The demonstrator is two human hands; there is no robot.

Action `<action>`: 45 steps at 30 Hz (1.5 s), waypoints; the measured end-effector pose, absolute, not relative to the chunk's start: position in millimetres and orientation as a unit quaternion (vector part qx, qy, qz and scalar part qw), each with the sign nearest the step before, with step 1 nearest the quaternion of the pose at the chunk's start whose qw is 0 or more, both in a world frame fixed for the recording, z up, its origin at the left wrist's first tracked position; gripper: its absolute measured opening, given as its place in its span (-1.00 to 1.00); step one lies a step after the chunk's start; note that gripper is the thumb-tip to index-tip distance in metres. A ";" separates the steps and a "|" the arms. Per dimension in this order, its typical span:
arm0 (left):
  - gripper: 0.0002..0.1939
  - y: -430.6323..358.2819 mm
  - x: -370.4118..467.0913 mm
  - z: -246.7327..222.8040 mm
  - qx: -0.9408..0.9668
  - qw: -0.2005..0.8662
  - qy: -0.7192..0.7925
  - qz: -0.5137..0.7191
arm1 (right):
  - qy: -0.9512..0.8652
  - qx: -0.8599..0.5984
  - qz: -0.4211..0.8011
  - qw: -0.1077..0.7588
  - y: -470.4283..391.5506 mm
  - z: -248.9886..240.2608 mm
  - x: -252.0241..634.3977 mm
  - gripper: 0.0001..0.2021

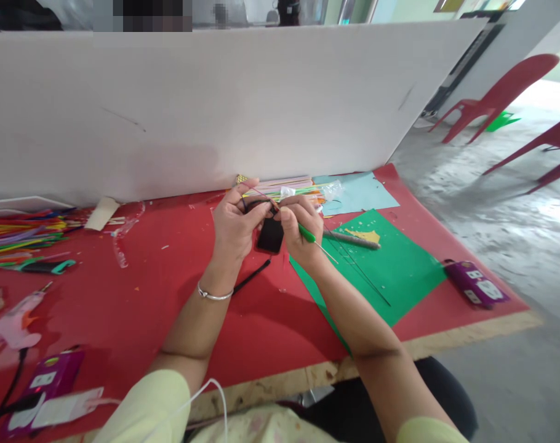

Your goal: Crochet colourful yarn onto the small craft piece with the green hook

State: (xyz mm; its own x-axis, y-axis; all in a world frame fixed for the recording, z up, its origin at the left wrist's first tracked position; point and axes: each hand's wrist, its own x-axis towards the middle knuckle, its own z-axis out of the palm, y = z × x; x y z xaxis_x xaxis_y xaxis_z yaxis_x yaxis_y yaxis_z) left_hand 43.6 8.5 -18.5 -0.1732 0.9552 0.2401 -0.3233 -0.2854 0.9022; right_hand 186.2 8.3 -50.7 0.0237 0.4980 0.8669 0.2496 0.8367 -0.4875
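My left hand (234, 224) is raised over the red table, its thumb and fingers pinching a thin dark strand (258, 200) that bends between both hands. My right hand (304, 229) meets it there, fingertips closed on the strand's other end. Tucked in the right palm is a green-handled tool (306, 234), its thin metal shaft pointing back toward my wrist. What lies between the fingertips is small and partly hidden. Below the hands lies a black phone (271, 239), and a black fuzzy strip (252, 277) rests near my left wrist.
A green sheet (400, 277) bears a grey rod (358, 240) and thin dark wires (370, 284). Behind are straws or sticks (284, 183) and a pale blue sheet (358, 192). Colourful pipe cleaners (26, 234), a pink glue gun (16, 323) and purple boxes (476, 283) lie around. A white partition (215, 104) stands behind.
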 end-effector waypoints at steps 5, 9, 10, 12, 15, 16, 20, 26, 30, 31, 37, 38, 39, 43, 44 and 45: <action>-0.32 8.3 50.3 -22.8 0.426 0.434 0.367 0.704 | -0.677 -0.260 0.099 0.681 6.2 -54.8 181.2 -0.63; -0.36 5.6 48.7 -18.8 0.410 0.513 0.342 0.672 | -0.673 -0.246 0.090 0.692 7.7 -59.6 179.4 -0.58; -0.39 5.1 47.1 -17.1 0.407 0.538 0.333 0.659 | -0.676 -0.247 0.094 0.688 8.1 -60.1 179.9 -0.55; -0.44 4.7 43.4 -14.4 0.407 0.567 0.318 0.642 | -0.683 -0.247 0.111 0.678 8.9 -60.2 181.6 -0.50; -0.46 5.3 39.7 -13.4 0.415 0.571 0.311 0.636 | -0.690 -0.241 0.137 0.669 9.0 -59.9 183.2 -0.49; -0.46 5.5 39.3 -13.5 0.415 0.569 0.312 0.638 | -0.690 -0.240 0.142 0.668 8.8 -60.0 183.3 -0.49; -0.48 5.2 41.1 -12.9 0.406 0.564 0.318 0.645 | -0.682 -0.247 0.147 0.672 7.8 -61.2 181.5 -0.49; -0.50 2.7 47.2 -10.6 0.411 0.517 0.323 0.678 | -0.676 -0.228 0.112 0.692 7.3 -57.9 179.6 -0.58; -0.47 2.4 46.1 -12.9 0.411 0.527 0.325 0.669 | -0.679 -0.237 0.114 0.686 6.2 -58.4 178.8 -0.57; -0.46 2.8 45.1 -13.3 0.410 0.545 0.320 0.658 | -0.678 -0.237 0.113 0.686 5.9 -59.5 178.4 -0.56; -0.52 5.7 36.2 -8.0 0.359 0.680 0.286 0.572 | -0.698 -0.211 0.077 0.680 8.2 -63.0 182.9 -0.55; -0.54 5.8 34.3 -6.3 0.353 0.690 0.286 0.563 | -0.708 -0.201 0.075 0.672 9.7 -62.1 185.7 -0.55; -0.55 5.9 32.3 -4.6 0.351 0.696 0.288 0.556 | -0.721 -0.192 0.074 0.662 11.7 -60.9 189.0 -0.55; -0.57 6.0 25.3 -1.0 0.351 0.698 0.289 0.554 | -0.765 -0.187 0.057 0.613 22.1 -58.1 204.7 -0.48; -0.58 6.2 24.2 -0.8 0.348 0.702 0.287 0.551 | -0.773 -0.188 0.052 0.604 24.7 -58.4 208.0 -0.46; -0.59 6.6 23.5 -0.8 0.344 0.709 0.286 0.545 | -0.780 -0.188 0.048 0.594 27.2 -58.9 210.8 -0.45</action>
State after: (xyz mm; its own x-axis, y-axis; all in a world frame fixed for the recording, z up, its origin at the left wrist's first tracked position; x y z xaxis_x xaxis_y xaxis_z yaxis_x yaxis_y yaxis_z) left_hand 23.5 6.6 -0.8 0.2421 0.9698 -0.0294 -0.5762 0.1681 0.7998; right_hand 210.8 27.2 -58.9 -0.2226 0.3500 0.9099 0.2367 0.9248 -0.2978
